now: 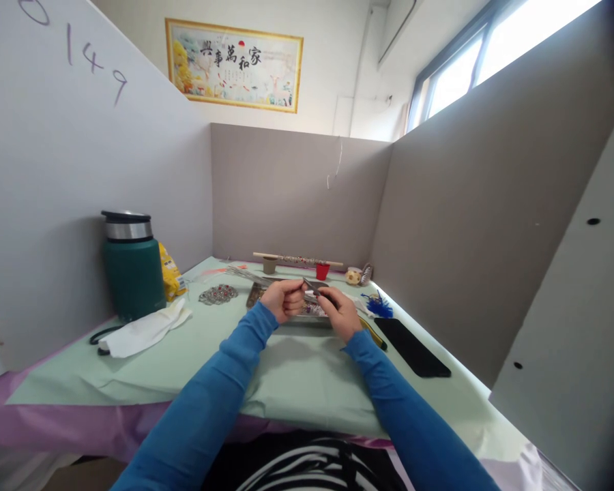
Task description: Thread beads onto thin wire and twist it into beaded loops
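- Left hand (285,299) is curled into a loose fist, fingers closed on one end of a small dark slender metal tool (311,293); exact grip too small to resolve.
- Right hand (339,310) meets it from the other side, fingers pinched together on the same tool; the two hands are almost touching.
- Both hands hover just above a shallow rectangular metal tray (293,318) with small beads in it, near the far middle of the pale green tabletop (297,382).
- Tool lies between the two hands, roughly level, directly over the tray.
- Judgement: fine work of this kind goes best with wrists steadied low and hands kept over the tray, so anything dropped lands inside it.
- Left of the tray: silver ornamental piece (217,294), white crumpled cloth (146,331), dark green insulated flask (132,266).
- Right of the tray: blue feathery piece (378,306), flat black phone (412,347).
- Behind: small red cup (322,271).
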Demonstrator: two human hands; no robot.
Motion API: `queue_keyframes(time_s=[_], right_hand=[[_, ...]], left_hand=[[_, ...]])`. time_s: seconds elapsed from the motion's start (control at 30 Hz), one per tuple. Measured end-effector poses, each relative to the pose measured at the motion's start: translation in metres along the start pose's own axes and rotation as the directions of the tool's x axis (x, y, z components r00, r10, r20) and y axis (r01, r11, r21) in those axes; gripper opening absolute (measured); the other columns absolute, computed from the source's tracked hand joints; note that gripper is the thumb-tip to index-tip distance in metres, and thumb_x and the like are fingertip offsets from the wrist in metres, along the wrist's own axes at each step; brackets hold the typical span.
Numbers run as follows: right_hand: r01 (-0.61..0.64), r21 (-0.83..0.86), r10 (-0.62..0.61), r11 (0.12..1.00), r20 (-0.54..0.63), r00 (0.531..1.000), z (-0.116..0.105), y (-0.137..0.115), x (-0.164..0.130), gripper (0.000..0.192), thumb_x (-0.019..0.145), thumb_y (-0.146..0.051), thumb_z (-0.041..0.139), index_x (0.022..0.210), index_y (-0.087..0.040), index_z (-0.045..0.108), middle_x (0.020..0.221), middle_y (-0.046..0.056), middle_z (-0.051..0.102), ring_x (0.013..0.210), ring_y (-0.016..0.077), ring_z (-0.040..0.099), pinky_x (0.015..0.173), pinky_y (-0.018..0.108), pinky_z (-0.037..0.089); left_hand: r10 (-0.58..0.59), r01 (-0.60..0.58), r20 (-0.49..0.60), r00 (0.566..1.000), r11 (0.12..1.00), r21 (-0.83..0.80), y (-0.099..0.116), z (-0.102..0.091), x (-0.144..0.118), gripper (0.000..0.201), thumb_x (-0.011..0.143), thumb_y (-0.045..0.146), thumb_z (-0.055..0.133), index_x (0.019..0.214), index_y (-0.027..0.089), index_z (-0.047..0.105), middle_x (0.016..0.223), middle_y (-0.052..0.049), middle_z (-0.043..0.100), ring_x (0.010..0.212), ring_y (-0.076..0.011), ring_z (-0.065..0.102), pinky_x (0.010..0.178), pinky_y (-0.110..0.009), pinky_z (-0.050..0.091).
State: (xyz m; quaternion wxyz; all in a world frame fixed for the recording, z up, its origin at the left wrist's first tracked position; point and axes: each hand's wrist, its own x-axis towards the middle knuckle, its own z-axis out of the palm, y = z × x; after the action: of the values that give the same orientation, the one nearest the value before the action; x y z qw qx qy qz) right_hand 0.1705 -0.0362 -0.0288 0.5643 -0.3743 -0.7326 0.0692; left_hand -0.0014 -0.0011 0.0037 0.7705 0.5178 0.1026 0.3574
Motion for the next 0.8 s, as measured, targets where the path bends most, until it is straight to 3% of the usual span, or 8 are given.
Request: queue_keyframes(time_s=[0.2, 0.37, 0.43, 0.47, 0.57, 0.63, 0.7, 0.8], right_hand=[[0.044, -0.063, -0.047, 0.997, -0.048, 0.998, 0.000, 0.000, 0.000, 0.021, 0.083, -0.032, 0.048, 0.093, -0.019, 0.062, 0.089, 0.005, 0.062, 0.080, 0.0171, 0.058, 0.074, 0.029, 0.046], [0.055, -0.196, -0.080, 0.979, -0.121, 0.989, 0.001, -0.003, -0.001, 0.021, 0.082, -0.030, 0.049, 0.089, -0.017, 0.063, 0.083, 0.006, 0.064, 0.076, 0.0172, 0.058, 0.072, 0.028, 0.045], [0.039, -0.246, -0.073, 0.969, -0.130, 0.989, 0.004, -0.004, -0.002, 0.021, 0.082, -0.031, 0.048, 0.088, -0.017, 0.063, 0.082, 0.006, 0.065, 0.074, 0.0172, 0.059, 0.070, 0.027, 0.045], [0.024, -0.275, -0.063, 0.961, -0.132, 0.989, 0.006, -0.005, -0.002, 0.022, 0.082, -0.031, 0.048, 0.088, -0.017, 0.064, 0.082, 0.006, 0.065, 0.073, 0.0173, 0.059, 0.070, 0.027, 0.044], [-0.050, -0.368, -0.004, 0.929, -0.146, 0.989, 0.013, -0.007, -0.002, 0.023, 0.081, -0.031, 0.047, 0.085, -0.018, 0.065, 0.080, 0.006, 0.066, 0.072, 0.0186, 0.060, 0.068, 0.027, 0.043], [-0.105, -0.391, 0.048, 0.914, -0.152, 0.987, 0.017, -0.009, -0.001, 0.024, 0.080, -0.032, 0.046, 0.083, -0.018, 0.066, 0.078, 0.006, 0.067, 0.072, 0.0193, 0.060, 0.066, 0.027, 0.042], [-0.143, -0.374, 0.094, 0.916, -0.146, 0.985, 0.018, -0.010, -0.001, 0.025, 0.081, -0.032, 0.046, 0.082, -0.018, 0.066, 0.075, 0.005, 0.067, 0.070, 0.0191, 0.060, 0.064, 0.027, 0.042], [-0.172, -0.331, 0.128, 0.928, -0.152, 0.980, 0.016, -0.009, 0.000, 0.025, 0.081, -0.034, 0.045, 0.082, -0.019, 0.066, 0.074, 0.004, 0.067, 0.069, 0.0183, 0.059, 0.065, 0.027, 0.042]], left_hand=[[0.063, -0.059, -0.023, 0.998, 0.988, 0.145, 0.000, 0.004, -0.003, 0.017, 0.082, 0.030, 0.049, 0.075, 0.015, 0.049, 0.042, 0.011, 0.017, 0.032, -0.0040, 0.013, 0.030, -0.015, 0.013], [0.169, -0.103, -0.128, 0.977, 0.906, 0.410, -0.002, 0.010, 0.001, 0.017, 0.083, 0.033, 0.046, 0.075, 0.018, 0.045, 0.043, 0.011, 0.021, 0.033, -0.0045, 0.014, 0.034, -0.016, 0.011], [0.272, -0.099, -0.198, 0.942, 0.785, 0.611, -0.004, 0.011, 0.004, 0.017, 0.084, 0.031, 0.042, 0.073, 0.018, 0.046, 0.043, 0.009, 0.026, 0.034, -0.0058, 0.021, 0.036, -0.018, 0.018], [0.353, -0.086, -0.219, 0.910, 0.676, 0.732, -0.005, 0.011, 0.006, 0.018, 0.084, 0.028, 0.041, 0.071, 0.017, 0.047, 0.045, 0.007, 0.032, 0.036, -0.0067, 0.027, 0.039, -0.019, 0.023], [0.585, 0.068, -0.183, 0.790, 0.213, 0.975, -0.011, 0.011, 0.010, 0.018, 0.083, 0.022, 0.041, 0.067, 0.016, 0.049, 0.058, -0.002, 0.050, 0.054, -0.0124, 0.048, 0.054, -0.024, 0.034], [0.648, 0.232, -0.178, 0.741, 0.003, 0.973, -0.015, 0.011, 0.012, 0.017, 0.084, 0.022, 0.039, 0.074, 0.016, 0.052, 0.065, -0.005, 0.055, 0.064, -0.0168, 0.053, 0.061, -0.027, 0.035], [0.665, 0.315, -0.202, 0.719, -0.053, 0.948, -0.019, 0.011, 0.013, 0.019, 0.086, 0.025, 0.037, 0.080, 0.017, 0.053, 0.065, -0.006, 0.056, 0.066, -0.0187, 0.055, 0.062, -0.028, 0.035], [0.649, 0.202, -0.210, 0.731, 0.088, 0.975, -0.020, 0.010, 0.015, 0.022, 0.086, 0.027, 0.036, 0.076, 0.018, 0.053, 0.065, -0.004, 0.056, 0.065, -0.0162, 0.054, 0.061, -0.026, 0.035]])
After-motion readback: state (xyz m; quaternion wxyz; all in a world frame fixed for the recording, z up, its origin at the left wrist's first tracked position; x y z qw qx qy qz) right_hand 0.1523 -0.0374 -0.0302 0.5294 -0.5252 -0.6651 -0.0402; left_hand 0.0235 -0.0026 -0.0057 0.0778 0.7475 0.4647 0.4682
